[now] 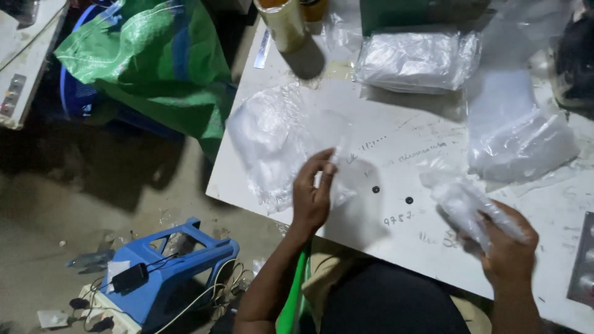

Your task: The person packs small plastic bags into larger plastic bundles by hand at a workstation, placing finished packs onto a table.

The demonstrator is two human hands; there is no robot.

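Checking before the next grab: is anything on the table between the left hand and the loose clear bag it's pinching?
Nothing visible. The left hand already pinches the clear bag at its edge on the white table. The right hand separately holds a bundle of bags.

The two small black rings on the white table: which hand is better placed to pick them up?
Probably the left hand. It pinches only a thin clear bag and sits right beside the nearer black ring. The right hand is full of a bundled clear packet, farther from both rings.
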